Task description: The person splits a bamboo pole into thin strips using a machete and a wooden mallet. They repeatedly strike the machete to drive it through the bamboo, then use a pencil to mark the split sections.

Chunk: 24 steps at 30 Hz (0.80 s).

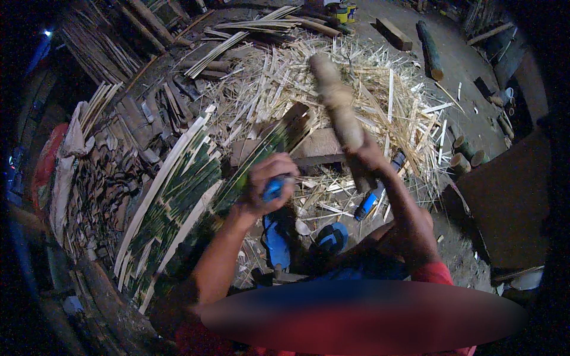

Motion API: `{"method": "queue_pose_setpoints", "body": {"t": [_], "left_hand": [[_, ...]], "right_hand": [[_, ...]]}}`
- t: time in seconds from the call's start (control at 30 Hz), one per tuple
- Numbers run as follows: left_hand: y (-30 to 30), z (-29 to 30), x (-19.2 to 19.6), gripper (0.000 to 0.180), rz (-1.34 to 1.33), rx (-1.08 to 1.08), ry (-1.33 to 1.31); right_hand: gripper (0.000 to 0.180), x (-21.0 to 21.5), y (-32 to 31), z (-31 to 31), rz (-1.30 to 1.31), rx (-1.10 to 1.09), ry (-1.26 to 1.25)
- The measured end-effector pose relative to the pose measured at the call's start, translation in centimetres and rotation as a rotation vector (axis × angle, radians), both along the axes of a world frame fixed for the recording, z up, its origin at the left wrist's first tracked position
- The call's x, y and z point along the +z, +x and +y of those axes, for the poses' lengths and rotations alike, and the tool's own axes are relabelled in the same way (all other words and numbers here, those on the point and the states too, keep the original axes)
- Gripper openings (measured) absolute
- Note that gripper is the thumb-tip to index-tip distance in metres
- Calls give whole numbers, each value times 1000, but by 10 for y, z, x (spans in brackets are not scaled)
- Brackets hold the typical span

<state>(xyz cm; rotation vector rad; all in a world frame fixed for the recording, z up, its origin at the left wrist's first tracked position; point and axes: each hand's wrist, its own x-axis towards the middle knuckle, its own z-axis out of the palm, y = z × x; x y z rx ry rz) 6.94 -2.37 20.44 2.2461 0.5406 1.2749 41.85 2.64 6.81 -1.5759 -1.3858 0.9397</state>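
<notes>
- Head view: the left hand (pixel 268 184) is closed around a blue-handled tool (pixel 274 188), fingers (pixel 279 166) wrapped tight over the grip; the tool's working end is hidden behind the hand and the bamboo.
- The hand sits against a long green bamboo strip (pixel 255 163) that runs from lower left up toward the middle, its upper end split and pale.
- The right hand (pixel 367 155) is clenched round the lower end of a thick pale wooden club (pixel 335 98), which is raised and points up and away from the person (slightly blurred).
- Left of the held strip lies a bundle of split bamboo slats (pixel 172 202), green outside and pale inside, fanned along the floor.
- Behind both hands spreads a heap of pale bamboo splinters (pixel 356 77).
- Under the hands a wooden block (pixel 317 145) shows, just beside the strip's split end.
- Blue sandals (pixel 276 240) show between the forearms, near the lower middle.
- A second blue-handled item (pixel 369 202) lies on the floor below the right wrist.
- A green log (pixel 428 50) lies at upper right, well apart.
</notes>
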Motion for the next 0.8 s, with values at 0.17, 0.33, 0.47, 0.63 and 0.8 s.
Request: {"method": "queue_pose_setpoints", "body": {"t": [0.17,0.33,0.47,0.63,0.8], "left_hand": [[-62,-17,-16,16,-94,-4,-46],[-44,-16,-40,17,27,329,-231],[-81,15,-31,8,115,654,-70],[-238,64,-16,6,-847,352,-711],[-304,44,-58,13,-1121,303,-695]], "right_hand": [[51,70,-21,12,323,-302,88],[116,-22,-203,-77,49,791,-284],[94,-89,-208,-85,390,665,-359],[61,-31,-116,-47,31,302,-215],[45,84,-101,4,252,-207,-16]]}}
